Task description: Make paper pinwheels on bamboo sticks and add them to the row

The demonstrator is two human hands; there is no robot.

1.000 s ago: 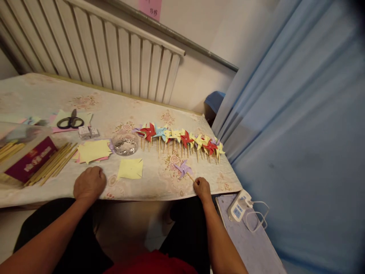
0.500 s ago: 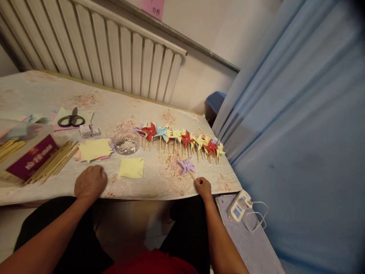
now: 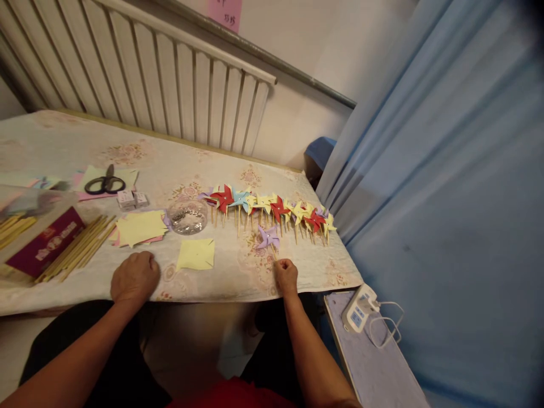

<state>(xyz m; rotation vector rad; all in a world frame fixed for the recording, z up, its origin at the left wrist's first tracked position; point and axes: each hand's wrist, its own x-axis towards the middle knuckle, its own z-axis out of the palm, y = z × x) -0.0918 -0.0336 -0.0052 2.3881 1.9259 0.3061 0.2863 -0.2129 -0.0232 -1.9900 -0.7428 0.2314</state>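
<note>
Pinched in my right hand (image 3: pixel 286 276) is the lower stick of a lilac paper pinwheel (image 3: pixel 268 237), its head pointing away from me over the tablecloth. My left hand (image 3: pixel 135 276) rests on the table's front edge with the fingers curled; whether anything is inside them is hidden. Between my hands lies a yellow paper square (image 3: pixel 196 254) with slit corners. Behind it stands a clear round dish (image 3: pixel 187 217) of small metal pins. A row of finished pinwheels (image 3: pixel 278 208) in red, blue, yellow and lilac lies beyond my right hand.
Left of the dish are stacked paper squares (image 3: pixel 141 228), small boxes (image 3: pixel 126 199) and black-handled scissors (image 3: pixel 105 184). Wooden sticks (image 3: pixel 80 249) lie by a purple-labelled plastic bag (image 3: pixel 46 241). A power strip (image 3: pixel 359 309) sits on a low surface right, beside a blue curtain (image 3: pixel 446 226).
My right hand has moved left with the lilac pinwheel, whose stick now stands more in line with my forearm. My left hand stays in place.
</note>
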